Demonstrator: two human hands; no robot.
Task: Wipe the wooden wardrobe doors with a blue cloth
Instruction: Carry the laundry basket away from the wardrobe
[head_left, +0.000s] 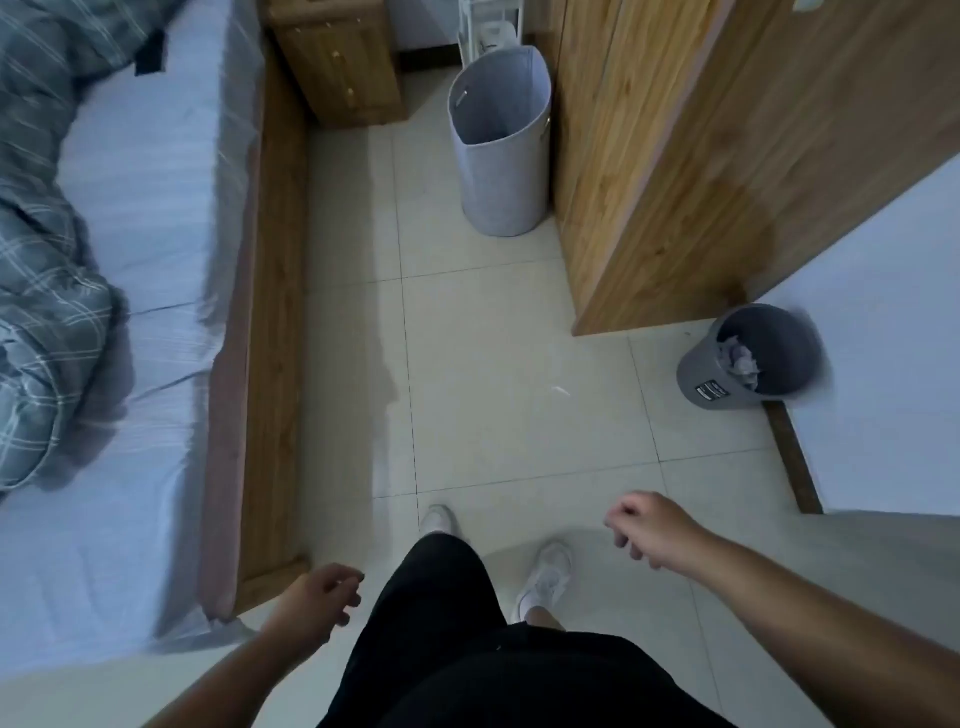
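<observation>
Far left: bed (130, 218) with a plaid duvet (41, 291) bunched on it, wooden frame running along the aisle. Nightstand (337, 67) at the head end.

My left hand (317, 597) hangs low by the bed corner. Fingers loosely curled, a little apart, holding nothing. Legs and white shoes (545, 577) mid-frame on the tile floor (493, 389).

Centre top: tall pale laundry basket (501, 145), standing just beside the wardrobe.

My right hand (644, 525) is out in front of me, fingers curled inward, also empty.

Wardrobe doors (675, 166) are upper right, well apart from both hands. Doors are shut, long axis vertical, grain running the same way; faces point out toward the aisle and bed. Bottom edge meets the floor; tops are out of frame. There's a darker patch on the lower panel, can't tell if it's damp or shadow.

Small grey bin (753, 358) with crumpled paper sits just past the wardrobe corner, against the white wall (883, 338).

No blue cloth in view anywhere, so I judge the task isn't started: cloth has to be fetched first.

Handling guess: cloth will be light, soft, floppy. Bunch or fold it into the palm and press flat with spread fingers. Doors are stiff, fixed and probably smooth, so stroke along the grain, top to bottom. Push gently, hinged panels may give.
</observation>
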